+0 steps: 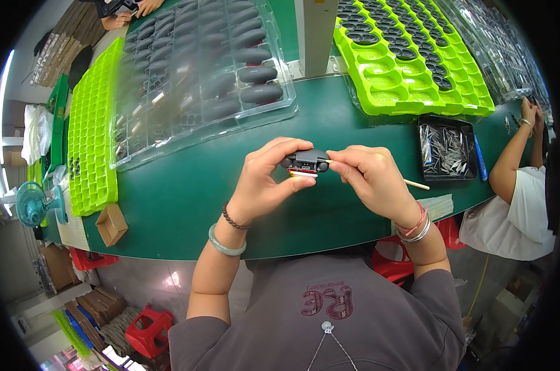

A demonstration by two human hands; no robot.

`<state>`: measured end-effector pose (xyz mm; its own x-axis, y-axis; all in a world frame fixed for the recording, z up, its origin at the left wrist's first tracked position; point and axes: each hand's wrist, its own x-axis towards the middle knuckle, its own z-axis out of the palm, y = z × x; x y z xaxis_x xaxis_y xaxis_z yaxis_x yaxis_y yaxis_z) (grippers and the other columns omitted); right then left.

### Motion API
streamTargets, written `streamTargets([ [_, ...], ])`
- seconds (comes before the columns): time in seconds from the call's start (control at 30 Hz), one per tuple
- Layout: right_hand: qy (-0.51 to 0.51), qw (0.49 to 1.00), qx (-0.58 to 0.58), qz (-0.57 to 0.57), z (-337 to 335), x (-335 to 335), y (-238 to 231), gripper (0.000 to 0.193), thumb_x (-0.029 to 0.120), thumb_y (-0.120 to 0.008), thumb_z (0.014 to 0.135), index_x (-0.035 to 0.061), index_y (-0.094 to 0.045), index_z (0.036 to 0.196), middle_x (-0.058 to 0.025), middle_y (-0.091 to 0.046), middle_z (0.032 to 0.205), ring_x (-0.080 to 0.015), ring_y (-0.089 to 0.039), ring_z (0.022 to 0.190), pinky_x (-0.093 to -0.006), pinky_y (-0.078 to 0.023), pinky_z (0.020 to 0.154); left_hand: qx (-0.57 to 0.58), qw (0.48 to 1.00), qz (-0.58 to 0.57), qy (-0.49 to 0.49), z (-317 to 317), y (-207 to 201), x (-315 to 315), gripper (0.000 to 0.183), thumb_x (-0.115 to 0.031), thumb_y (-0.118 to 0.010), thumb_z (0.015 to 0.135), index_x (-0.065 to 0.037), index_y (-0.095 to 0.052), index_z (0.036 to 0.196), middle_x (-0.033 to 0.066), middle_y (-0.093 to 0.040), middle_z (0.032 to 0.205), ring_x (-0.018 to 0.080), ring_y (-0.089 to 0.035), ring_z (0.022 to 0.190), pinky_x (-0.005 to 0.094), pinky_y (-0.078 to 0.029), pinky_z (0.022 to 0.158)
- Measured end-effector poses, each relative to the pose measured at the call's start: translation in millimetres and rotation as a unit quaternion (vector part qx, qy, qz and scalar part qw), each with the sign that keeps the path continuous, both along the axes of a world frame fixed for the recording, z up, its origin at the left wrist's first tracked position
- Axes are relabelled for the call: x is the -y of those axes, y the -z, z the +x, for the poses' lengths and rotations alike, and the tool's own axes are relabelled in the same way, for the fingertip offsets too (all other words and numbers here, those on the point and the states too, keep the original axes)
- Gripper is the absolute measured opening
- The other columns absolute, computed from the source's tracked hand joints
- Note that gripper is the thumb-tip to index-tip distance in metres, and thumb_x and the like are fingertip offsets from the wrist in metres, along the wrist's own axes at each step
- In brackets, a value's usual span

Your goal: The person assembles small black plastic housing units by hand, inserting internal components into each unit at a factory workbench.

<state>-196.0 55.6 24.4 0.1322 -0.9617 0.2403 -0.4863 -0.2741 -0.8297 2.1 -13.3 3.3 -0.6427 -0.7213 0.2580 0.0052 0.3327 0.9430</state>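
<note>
One rounded black plastic device [306,156], seemingly unfinished, fills the left grip [263,178], right grip [374,177] pinching a slim pale stick [417,184] at its three o'clock.

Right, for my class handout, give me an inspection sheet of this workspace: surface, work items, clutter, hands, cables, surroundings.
Surface: green tabletop, curved in this fisheye view.
Work items: dark grey device, thin pale stick; dark casings in a clear tray.
Clutter: black tray of metal pieces, blue tool, small cardboard box.
Hands: left hand holds the device; right hand pinches the stick at it.
Cables: nothing seen.
Surroundings: red stool, teal fan, co-worker's arm at right.
</note>
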Motion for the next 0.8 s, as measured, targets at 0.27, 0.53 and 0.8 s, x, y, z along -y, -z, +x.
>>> streamTargets([
  [0.27,0.012,0.994,-0.111,0.0,4,3,1,0.013,0.008,-0.06,0.081,-0.003,-0.062,0.089,-0.0148,-0.057,0.068,-0.0329,-0.056,0.058,-0.0382,-0.044,0.055,0.085,0.989,-0.121,-0.021,-2,-7,-2,0.044,-0.013,-0.076,0.069,0.001,-0.058,0.107,0.0119,-0.061,0.1,0.0191,-0.06,0.085,0.0276,-0.049,0.073],
  [0.53,0.041,0.996,0.006,-0.083,4,1,-10,0.013,0.0,-0.063,0.076,0.0004,-0.064,0.089,-0.0091,-0.058,0.074,-0.0234,-0.057,0.06,-0.0319,-0.046,0.054,-0.044,0.997,0.061,-0.006,2,0,0,0.047,-0.011,-0.076,0.07,0.002,-0.057,0.111,0.01,-0.059,0.101,0.0149,-0.059,0.09,0.0254,-0.048,0.077],
  [0.8,0.044,0.991,-0.051,-0.116,3,4,-8,0.013,0.001,-0.066,0.073,0.0029,-0.064,0.086,-0.0079,-0.059,0.076,-0.024,-0.059,0.063,-0.032,-0.046,0.053,-0.037,0.998,0.051,-0.01,0,0,-1,0.046,-0.01,-0.076,0.07,0.002,-0.058,0.11,0.0098,-0.059,0.1,0.0142,-0.058,0.087,0.025,-0.048,0.075],
])
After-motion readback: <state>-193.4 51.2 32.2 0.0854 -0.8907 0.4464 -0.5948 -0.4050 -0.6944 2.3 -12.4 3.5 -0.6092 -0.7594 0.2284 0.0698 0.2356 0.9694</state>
